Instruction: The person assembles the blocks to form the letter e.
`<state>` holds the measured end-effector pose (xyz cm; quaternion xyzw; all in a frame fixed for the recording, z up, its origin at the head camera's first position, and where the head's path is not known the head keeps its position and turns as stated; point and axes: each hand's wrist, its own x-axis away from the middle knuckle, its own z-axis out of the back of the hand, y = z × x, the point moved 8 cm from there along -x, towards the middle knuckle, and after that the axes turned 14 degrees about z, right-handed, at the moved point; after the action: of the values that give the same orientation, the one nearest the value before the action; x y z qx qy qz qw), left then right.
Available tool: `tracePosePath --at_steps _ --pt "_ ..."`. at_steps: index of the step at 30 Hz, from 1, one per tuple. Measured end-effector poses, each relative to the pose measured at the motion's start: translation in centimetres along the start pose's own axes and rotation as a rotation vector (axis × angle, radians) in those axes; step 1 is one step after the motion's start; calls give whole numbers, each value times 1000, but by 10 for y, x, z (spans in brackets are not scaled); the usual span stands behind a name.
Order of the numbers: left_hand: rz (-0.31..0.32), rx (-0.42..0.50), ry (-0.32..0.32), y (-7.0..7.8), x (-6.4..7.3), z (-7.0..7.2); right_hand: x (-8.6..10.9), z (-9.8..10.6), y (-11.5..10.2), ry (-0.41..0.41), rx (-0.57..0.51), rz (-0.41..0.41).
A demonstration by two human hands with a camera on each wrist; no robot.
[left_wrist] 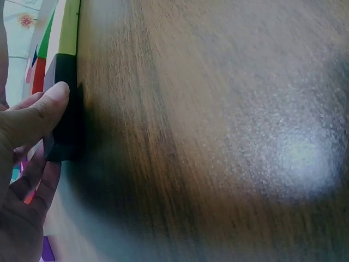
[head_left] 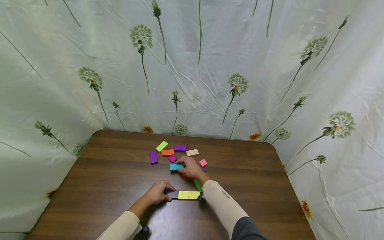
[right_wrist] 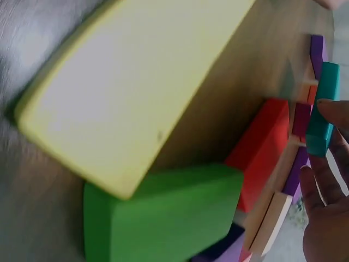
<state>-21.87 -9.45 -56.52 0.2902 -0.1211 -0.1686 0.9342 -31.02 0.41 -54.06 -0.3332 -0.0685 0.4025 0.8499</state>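
The teal block [head_left: 175,167] sits clamped between thumb and fingers of the right hand [head_left: 192,167], best held level and clear of the magenta block [head_left: 172,159] just beyond the fingertips. The left hand [head_left: 157,192] pinches the dark block [head_left: 173,195], which wants light, steady pressure against the yellow block [head_left: 189,195] beside those fingers. The right wrist view bares the red block [right_wrist: 260,155], mostly hidden behind the right hand in the head view.

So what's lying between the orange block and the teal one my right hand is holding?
In the head view, a small magenta block lies between the orange block and the teal block that your right hand pinches.
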Motion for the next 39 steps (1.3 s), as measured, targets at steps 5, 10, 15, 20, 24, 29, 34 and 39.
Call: tracePosePath --at_steps 5,10,15,20,24,29,34,39 --pt "-13 -5 9 0 0 0 -4 -11 -5 -42 17 13" --pt "-20 14 10 1 1 2 -5 -21 -5 -77 37 32" --pt "-14 24 9 1 0 3 -4 -25 -4 -70 61 58" --pt "-18 -4 16 0 0 3 -3 -27 -5 -77 71 73" --pt "-28 -2 17 0 1 3 -1 -24 -7 -65 63 85" --pt "-24 0 19 0 2 3 2 -20 -9 -51 65 91" --pt "-14 7 8 0 2 2 4 -22 -6 -66 92 84" --pt "1 14 0 0 2 1 7 -22 -2 -54 71 68"
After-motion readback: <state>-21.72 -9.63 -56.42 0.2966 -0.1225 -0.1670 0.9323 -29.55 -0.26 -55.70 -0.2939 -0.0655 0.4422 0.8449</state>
